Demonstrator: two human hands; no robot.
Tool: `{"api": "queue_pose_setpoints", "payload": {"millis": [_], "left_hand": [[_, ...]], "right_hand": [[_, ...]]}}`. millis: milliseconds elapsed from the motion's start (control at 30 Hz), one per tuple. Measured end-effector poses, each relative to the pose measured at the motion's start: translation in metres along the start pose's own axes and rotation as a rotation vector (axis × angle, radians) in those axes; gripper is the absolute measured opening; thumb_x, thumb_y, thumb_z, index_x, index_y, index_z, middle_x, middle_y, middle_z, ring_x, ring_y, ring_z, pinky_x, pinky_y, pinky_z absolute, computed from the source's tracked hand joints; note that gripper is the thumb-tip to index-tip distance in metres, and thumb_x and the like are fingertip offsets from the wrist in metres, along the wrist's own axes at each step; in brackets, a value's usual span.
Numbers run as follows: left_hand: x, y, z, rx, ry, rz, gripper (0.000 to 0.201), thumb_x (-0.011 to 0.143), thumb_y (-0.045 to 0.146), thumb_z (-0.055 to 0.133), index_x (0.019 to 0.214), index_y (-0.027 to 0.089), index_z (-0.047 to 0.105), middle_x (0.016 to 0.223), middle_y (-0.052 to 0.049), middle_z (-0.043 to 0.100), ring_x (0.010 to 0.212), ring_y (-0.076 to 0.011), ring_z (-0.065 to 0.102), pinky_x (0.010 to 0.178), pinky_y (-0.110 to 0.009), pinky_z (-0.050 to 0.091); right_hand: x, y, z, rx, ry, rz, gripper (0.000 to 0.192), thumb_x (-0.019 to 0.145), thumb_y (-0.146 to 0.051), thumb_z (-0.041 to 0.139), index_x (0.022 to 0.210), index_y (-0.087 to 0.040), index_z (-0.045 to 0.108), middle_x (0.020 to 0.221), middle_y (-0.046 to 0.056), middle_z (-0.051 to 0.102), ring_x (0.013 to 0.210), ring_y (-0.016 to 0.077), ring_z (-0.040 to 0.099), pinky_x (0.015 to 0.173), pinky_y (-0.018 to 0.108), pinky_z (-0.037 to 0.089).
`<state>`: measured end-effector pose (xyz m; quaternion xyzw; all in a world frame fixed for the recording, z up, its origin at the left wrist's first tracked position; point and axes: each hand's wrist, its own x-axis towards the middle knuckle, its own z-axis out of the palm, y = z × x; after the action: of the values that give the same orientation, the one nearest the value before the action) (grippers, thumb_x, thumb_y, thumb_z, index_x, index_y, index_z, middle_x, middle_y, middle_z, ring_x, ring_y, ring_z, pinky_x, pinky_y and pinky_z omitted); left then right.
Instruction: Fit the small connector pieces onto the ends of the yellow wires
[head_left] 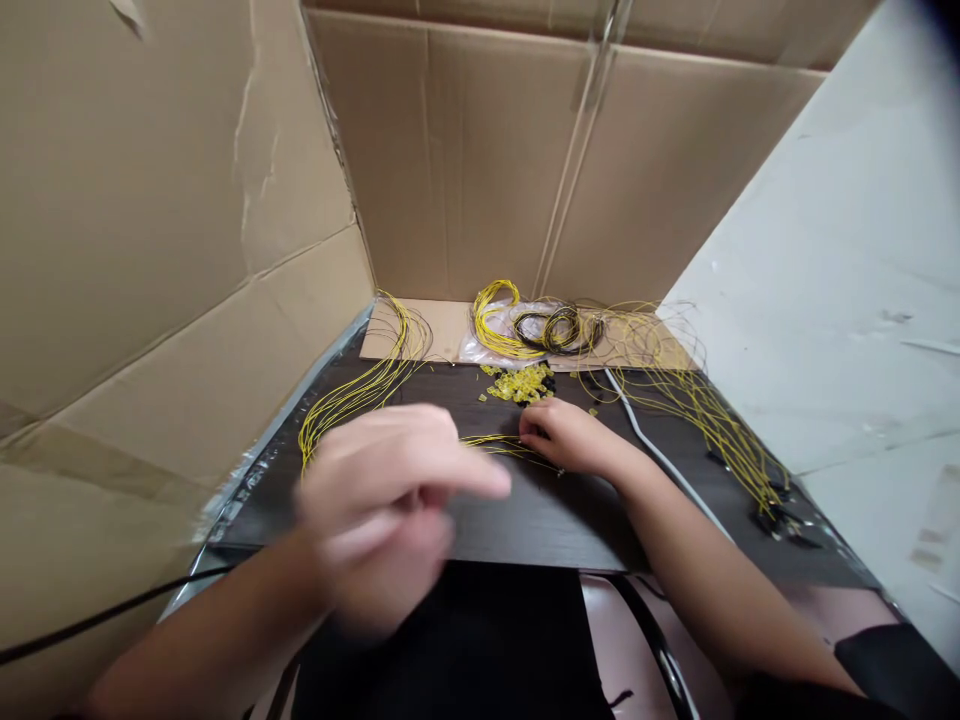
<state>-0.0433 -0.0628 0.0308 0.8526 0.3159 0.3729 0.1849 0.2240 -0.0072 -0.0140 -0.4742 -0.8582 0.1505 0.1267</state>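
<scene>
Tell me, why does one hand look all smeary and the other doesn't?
In the head view the left hand is smeared by motion blur close to the camera, while the right hand on the yellow wires looks sharp; the cardboard walls bend from lens distortion.

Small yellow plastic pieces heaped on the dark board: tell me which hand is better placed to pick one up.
Probably the right hand: it rests on the dark board just below the small yellow plastic pieces. The left hand is blurred, raised and farther back.
</scene>
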Motion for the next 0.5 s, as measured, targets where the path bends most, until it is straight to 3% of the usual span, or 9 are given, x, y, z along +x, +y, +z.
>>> {"api": "queue_pose_setpoints", "payload": {"millis": [67,167,233,300,400,500], "left_hand": [[0.032,-0.012,0.007,0.142,-0.045,0.003,0.036,0.086,0.048,0.046,0.101,0.034,0.075,0.085,-0.006,0.073,0.079,-0.0251,0.066,0.078,-0.049,0.052],[0.064,-0.042,0.022,0.346,-0.263,-0.022,0.038,0.093,0.042,0.047,0.106,0.018,0.072,0.104,-0.012,0.068,0.098,-0.0276,0.064,0.087,-0.044,0.049],[0.072,-0.059,0.030,0.325,-0.377,-0.033,0.038,0.093,0.045,0.051,0.111,0.017,0.070,0.109,-0.012,0.067,0.098,-0.0269,0.063,0.085,-0.040,0.048],[0.073,-0.066,0.036,0.289,-0.433,-0.030,0.033,0.093,0.043,0.053,0.104,0.018,0.071,0.100,-0.009,0.069,0.090,-0.0232,0.064,0.079,-0.034,0.046],[0.073,-0.065,0.044,0.230,-0.491,-0.023,0.030,0.096,0.037,0.049,0.086,0.018,0.070,0.084,-0.004,0.069,0.075,-0.0170,0.062,0.067,-0.027,0.041],[0.072,-0.060,0.052,0.161,-0.528,-0.014,0.031,0.096,0.036,0.048,0.081,0.017,0.067,0.080,-0.003,0.068,0.069,-0.0138,0.059,0.062,-0.025,0.037]], "right_hand": [[0.001,-0.001,0.001,0.023,0.025,0.008,0.008,0.088,-0.018,0.060,0.083,-0.017,0.066,0.083,0.004,0.067,0.078,0.0155,0.058,0.073,0.025,0.040],[0.002,-0.003,0.001,0.072,0.064,0.025,0.008,0.091,-0.019,0.059,0.087,-0.019,0.066,0.084,0.003,0.068,0.080,0.0151,0.058,0.073,0.025,0.039],[0.002,-0.005,0.001,0.117,0.081,0.031,0.008,0.092,-0.021,0.059,0.089,-0.020,0.066,0.084,0.001,0.068,0.078,0.0138,0.058,0.072,0.024,0.039],[0.003,-0.007,0.002,0.169,0.091,0.036,0.009,0.093,-0.024,0.059,0.090,-0.020,0.067,0.081,0.000,0.068,0.074,0.0121,0.057,0.069,0.023,0.038],[0.002,-0.007,0.002,0.251,0.105,0.059,0.014,0.094,-0.030,0.058,0.090,-0.020,0.067,0.074,-0.001,0.066,0.066,0.0107,0.055,0.064,0.022,0.037],[0.001,-0.005,0.001,0.331,0.108,0.086,0.020,0.095,-0.035,0.056,0.091,-0.019,0.067,0.070,-0.001,0.064,0.063,0.0106,0.055,0.062,0.022,0.037]]}}
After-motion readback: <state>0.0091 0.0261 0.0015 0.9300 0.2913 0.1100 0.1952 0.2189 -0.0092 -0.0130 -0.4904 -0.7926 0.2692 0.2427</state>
